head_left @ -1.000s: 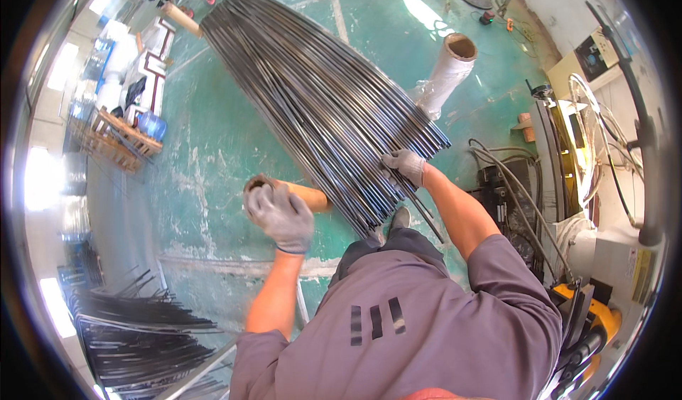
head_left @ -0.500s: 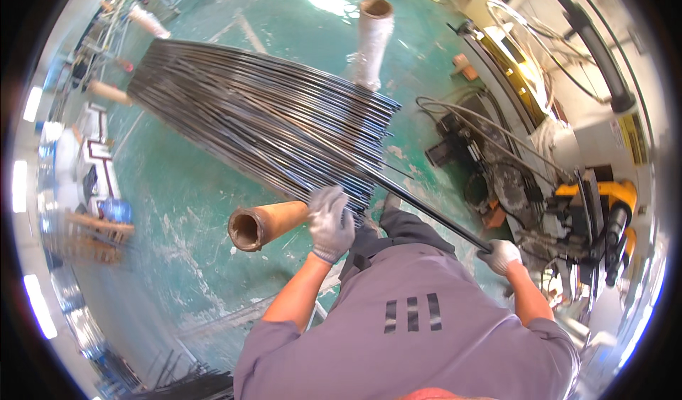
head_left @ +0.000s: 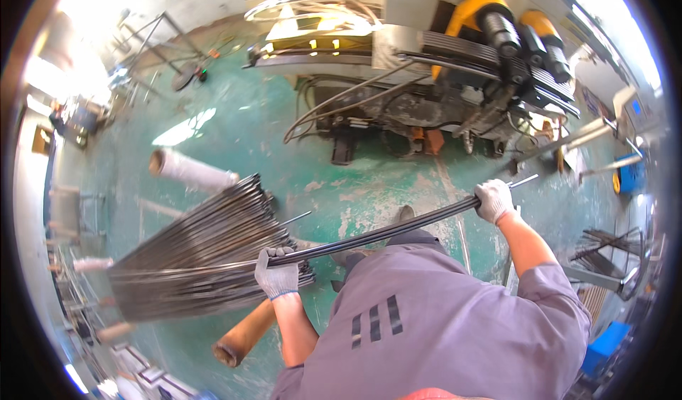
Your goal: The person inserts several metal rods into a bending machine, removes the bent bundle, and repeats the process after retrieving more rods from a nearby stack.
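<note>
Several long, thin dark metal rods (head_left: pixel 383 234) run in a bundle across the front of my body, sloping up to the right. My right hand (head_left: pixel 494 201), in a pale glove, is closed round them near their right end, and a thin tip (head_left: pixel 524 181) sticks out past it. My left hand (head_left: pixel 275 278), gloved too, closes on the bundle lower down, above the edge of a large pile of similar rods (head_left: pixel 199 251). The bundle's left part merges with the pile. Under the pile lie a brown cardboard tube (head_left: pixel 245 332) and a film-wrapped tube (head_left: pixel 195 170).
A machine with yellow motor units (head_left: pixel 479 13) and loose cables stands along the far side. Beyond my right arm are a metal stand (head_left: pixel 597 278) with dark rods and a blue box (head_left: pixel 605 349). The green floor (head_left: pixel 341 194) is scuffed.
My view and body have turned to the right. My left hand, earlier raised off the rods, now grips them. My right hand still holds the bundle, now farther from the pile.
</note>
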Demonstrator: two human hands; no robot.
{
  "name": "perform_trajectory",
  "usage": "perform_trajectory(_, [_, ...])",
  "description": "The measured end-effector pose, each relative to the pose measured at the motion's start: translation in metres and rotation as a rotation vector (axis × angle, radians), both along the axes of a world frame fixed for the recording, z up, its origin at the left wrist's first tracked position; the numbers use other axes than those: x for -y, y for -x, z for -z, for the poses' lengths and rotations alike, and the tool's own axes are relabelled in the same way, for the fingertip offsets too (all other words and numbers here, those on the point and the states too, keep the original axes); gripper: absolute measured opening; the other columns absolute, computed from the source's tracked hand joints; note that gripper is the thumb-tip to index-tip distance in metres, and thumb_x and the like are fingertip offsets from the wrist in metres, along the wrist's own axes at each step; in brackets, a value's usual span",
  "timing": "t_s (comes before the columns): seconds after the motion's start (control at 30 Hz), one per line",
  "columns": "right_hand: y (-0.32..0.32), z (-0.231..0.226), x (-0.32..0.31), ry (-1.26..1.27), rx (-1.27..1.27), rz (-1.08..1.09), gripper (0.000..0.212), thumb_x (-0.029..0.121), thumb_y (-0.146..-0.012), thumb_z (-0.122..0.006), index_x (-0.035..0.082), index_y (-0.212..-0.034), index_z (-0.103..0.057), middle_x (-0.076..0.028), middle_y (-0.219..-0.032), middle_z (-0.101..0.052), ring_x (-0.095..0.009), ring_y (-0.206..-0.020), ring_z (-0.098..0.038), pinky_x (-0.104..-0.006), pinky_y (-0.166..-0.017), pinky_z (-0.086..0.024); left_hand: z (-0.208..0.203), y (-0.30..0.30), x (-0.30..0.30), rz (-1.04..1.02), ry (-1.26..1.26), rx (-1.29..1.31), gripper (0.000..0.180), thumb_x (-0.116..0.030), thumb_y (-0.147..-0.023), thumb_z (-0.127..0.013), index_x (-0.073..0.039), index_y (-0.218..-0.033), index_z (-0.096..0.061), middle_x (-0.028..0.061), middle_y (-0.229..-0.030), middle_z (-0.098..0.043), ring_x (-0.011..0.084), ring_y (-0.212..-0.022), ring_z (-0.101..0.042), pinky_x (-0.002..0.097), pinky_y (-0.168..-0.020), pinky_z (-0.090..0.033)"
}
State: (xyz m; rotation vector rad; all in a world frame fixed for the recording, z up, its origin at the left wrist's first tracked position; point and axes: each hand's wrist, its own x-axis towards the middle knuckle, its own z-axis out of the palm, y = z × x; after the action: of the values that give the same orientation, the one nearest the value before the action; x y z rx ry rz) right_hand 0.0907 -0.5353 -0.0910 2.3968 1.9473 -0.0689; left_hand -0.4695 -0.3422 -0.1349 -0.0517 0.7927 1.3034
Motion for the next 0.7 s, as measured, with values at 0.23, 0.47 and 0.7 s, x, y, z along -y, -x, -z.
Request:
perform_trajectory(0.23, [-0.183,0.04,0.062,-0.205,0.056,0.465,0.001,0.008,-0.082,-0.067,0.007,-0.082,-0.068,-0.017,-0.091,-0.069,-0.039,-0.096,-0.064,-0.0482,-0.089,-0.051,-0.133,-0.125,-0.069,0.132,-0.375,-0.209,0.021,-0.024,-0.107,-0.062,-0.007,-0.094,-0.062,0.0032,-0.08,-0.062,0.0193,-0.078,-0.06,0.0375,-0.084,-0.053])
perform_trajectory(0.47, [-0.17,0.062,0.012,-1.259,-2.542,0.807,0.039,0.003,-0.09,-0.063,-0.012,-0.125,-0.059,-0.027,-0.129,-0.064,-0.037,-0.125,-0.062,-0.053,-0.115,-0.046,-0.162,-0.29,-0.086,0.279,-0.414,-0.21,0.014,-0.021,-0.105,-0.065,-0.009,-0.111,-0.065,0.0028,-0.089,-0.065,0.0224,-0.085,-0.06,0.0476,-0.099,-0.05])
perform_trajectory(0.7, [-0.151,-0.03,-0.086,-1.497,-2.274,1.259,0.027,-0.006,-0.101,-0.056,-0.004,-0.128,-0.057,-0.019,-0.121,-0.069,-0.035,-0.115,-0.069,-0.0474,-0.106,-0.059,-0.156,-0.372,-0.149,0.565,-0.447,0.002,0.017,-0.011,-0.096,-0.071,-0.006,-0.112,-0.067,0.0089,-0.1,-0.071,0.0305,-0.102,-0.066,0.0563,-0.116,-0.043])
